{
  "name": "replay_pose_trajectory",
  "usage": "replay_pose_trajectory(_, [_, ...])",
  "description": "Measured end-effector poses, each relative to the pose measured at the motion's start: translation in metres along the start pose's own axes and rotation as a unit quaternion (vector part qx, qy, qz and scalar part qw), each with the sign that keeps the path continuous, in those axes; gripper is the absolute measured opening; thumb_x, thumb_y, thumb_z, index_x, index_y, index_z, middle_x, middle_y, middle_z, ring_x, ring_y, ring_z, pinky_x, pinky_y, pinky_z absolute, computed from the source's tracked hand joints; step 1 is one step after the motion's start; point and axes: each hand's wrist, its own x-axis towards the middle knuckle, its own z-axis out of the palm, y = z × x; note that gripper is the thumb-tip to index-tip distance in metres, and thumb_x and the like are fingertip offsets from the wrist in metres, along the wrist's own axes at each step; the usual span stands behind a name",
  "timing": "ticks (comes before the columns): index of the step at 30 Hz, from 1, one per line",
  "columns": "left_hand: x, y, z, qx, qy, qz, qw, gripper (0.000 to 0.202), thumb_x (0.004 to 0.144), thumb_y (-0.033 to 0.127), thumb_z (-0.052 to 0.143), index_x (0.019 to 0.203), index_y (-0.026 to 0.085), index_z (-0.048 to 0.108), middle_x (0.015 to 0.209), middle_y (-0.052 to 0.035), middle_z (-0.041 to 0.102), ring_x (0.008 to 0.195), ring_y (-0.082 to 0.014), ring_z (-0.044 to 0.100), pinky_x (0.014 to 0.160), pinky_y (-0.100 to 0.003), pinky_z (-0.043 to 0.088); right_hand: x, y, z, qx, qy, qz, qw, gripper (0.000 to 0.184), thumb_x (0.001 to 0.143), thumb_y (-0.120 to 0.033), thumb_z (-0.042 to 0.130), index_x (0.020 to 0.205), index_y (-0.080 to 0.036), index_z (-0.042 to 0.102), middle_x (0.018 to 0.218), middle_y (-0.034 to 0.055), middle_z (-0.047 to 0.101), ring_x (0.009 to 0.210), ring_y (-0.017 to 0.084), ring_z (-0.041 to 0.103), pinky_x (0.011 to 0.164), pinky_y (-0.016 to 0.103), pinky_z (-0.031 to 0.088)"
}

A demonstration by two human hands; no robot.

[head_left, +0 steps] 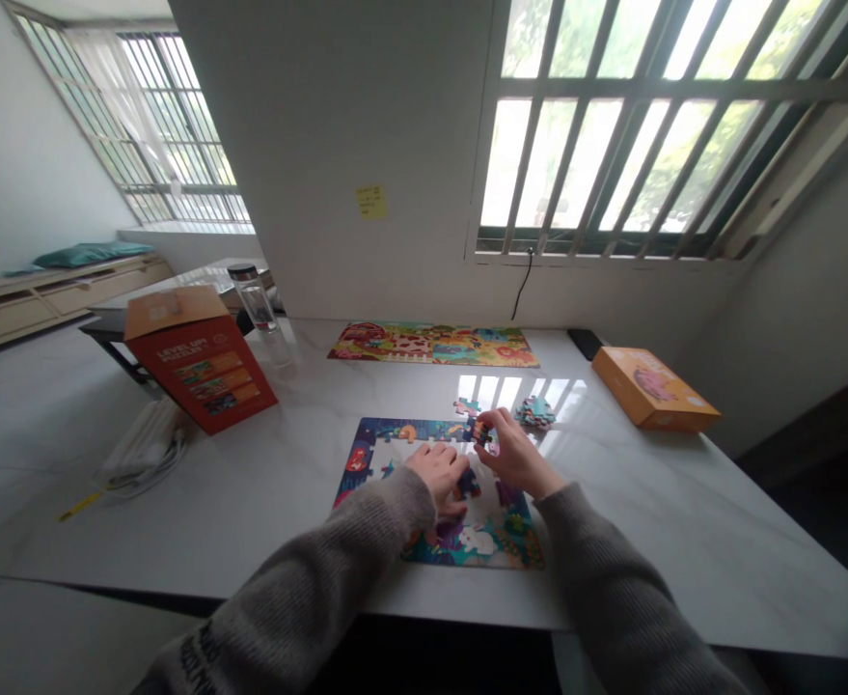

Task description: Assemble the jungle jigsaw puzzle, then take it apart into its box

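Both hands are over the unfinished puzzle.

The person wears a long-sleeved top in a muted, brownish grey, its cloth soft and slightly fuzzy, like a knit. The left sleeve carries dark, blocky lettering in rows along the forearm, too blurred to read. The right sleeve is plain over the part in view and looks a shade darker, with soft creases across it. Both are loosely cut, narrow toward the wrist and end there; beyond them, the left grip and right grip are bare.
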Motion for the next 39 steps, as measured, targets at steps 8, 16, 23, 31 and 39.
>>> replay_pose_trajectory(8, [-0.002,-0.002,0.001,0.030,0.023,-0.009,0.999,0.047,0.071,0.041,0.066,0.110,0.018,0.057,0.104,-0.0150,0.063,0.098,-0.0342,0.056,0.089,-0.050,0.037,-0.002,0.006,0.002,-0.002,0.008,0.002,1.000,0.033,0.081,-0.019,0.063,0.112,-0.021,0.051,0.103,0.0074,0.054,0.096,0.024,0.056,0.087,0.039,0.049])
replay_pose_trajectory(16, [-0.053,-0.067,-0.008,0.011,0.084,-0.058,0.995,0.032,0.067,0.039,0.069,0.092,0.021,0.063,0.098,-0.0086,0.064,0.098,-0.0292,0.053,0.097,-0.049,0.031,-0.003,-0.009,0.004,-0.008,-0.042,-0.009,0.999,0.019,0.080,-0.017,0.066,0.096,-0.023,0.057,0.100,0.0060,0.056,0.096,0.024,0.053,0.089,0.039,0.046])
replay_pose_trajectory(23, [-0.066,-0.089,0.005,-0.029,0.063,-0.029,0.997,0.022,0.066,0.033,0.071,0.084,0.022,0.065,0.095,-0.0062,0.063,0.100,-0.0275,0.053,0.097,-0.045,0.036,-0.007,-0.039,0.014,-0.035,-0.177,-0.047,0.983,0.019,0.076,-0.019,0.073,0.092,-0.024,0.063,0.100,0.0053,0.059,0.100,0.025,0.050,0.091,0.041,0.043])
replay_pose_trajectory(31, [-0.030,-0.103,0.007,-0.220,0.159,0.001,0.962,0.013,0.085,0.024,0.054,0.085,0.021,0.066,0.092,-0.0069,0.067,0.092,-0.0236,0.061,0.088,-0.037,0.046,-0.007,-0.017,0.003,-0.052,-0.146,-0.011,0.988,0.021,0.082,-0.024,0.071,0.102,-0.025,0.065,0.108,0.0067,0.059,0.106,0.027,0.050,0.095,0.046,0.042])
replay_pose_trajectory(39, [-0.018,-0.103,0.022,-0.279,0.182,0.003,0.943,0.022,0.086,0.014,0.052,0.097,0.021,0.070,0.112,-0.0074,0.069,0.110,-0.0231,0.063,0.104,-0.037,0.046,-0.010,-0.030,0.010,-0.101,-0.199,0.000,0.975,0.033,0.074,-0.034,0.079,0.102,-0.025,0.064,0.110,0.0061,0.058,0.105,0.027,0.049,0.093,0.042,0.042])
